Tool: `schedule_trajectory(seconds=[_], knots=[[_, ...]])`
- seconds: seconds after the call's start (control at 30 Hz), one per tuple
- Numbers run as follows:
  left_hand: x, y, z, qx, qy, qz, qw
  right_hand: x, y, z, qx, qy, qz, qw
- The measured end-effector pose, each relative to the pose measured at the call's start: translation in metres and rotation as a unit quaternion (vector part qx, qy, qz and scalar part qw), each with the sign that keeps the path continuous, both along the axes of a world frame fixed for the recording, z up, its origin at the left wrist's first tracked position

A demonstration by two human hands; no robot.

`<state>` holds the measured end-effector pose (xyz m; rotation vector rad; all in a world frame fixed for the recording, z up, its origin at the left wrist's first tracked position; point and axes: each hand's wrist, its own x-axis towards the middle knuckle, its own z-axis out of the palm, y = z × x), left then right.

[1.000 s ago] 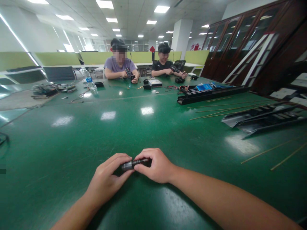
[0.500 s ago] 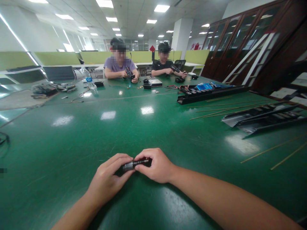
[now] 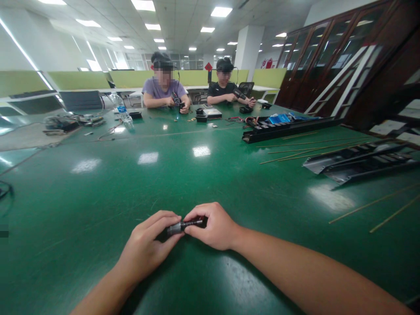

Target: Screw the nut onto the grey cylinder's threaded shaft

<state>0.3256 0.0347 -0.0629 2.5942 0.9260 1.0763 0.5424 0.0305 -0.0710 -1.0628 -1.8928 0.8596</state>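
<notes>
Low over the green table [image 3: 200,186], close in front of me, a short dark cylindrical tool [image 3: 176,228] lies between my hands. It has a grey metallic barrel, a ribbed narrower neck and a thin shaft pointing right. My left hand [image 3: 149,240] is wrapped round the barrel end, hiding its left part. The fingers and thumb of my right hand [image 3: 211,227] pinch the neck and shaft side, with the tip partly inside the curled hand. Whether the tool rests on the table, I cannot tell.
Across the table two people [image 3: 166,92] hold dark power tools. A water bottle [image 3: 122,109] and black trays [image 3: 201,118] stand near them. Long black metal channels [image 3: 278,131] and thin rods [image 3: 305,153] lie to the right. A ladder [image 3: 348,83] leans by the cabinets.
Both hands keep nearly the same place and grip on the tool. The thin shaft by the right thumb looks slightly different, as if turned a little.
</notes>
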Motion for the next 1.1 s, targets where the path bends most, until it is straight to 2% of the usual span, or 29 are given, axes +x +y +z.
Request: schedule_trajectory(seconds=[1.1], knots=[[-0.0010,0.0007,-0.0028,-0.001,-0.002,-0.004,1.000,0.0000,-0.0003,-0.0019,-0.015,0.000,-0.015,1.000]])
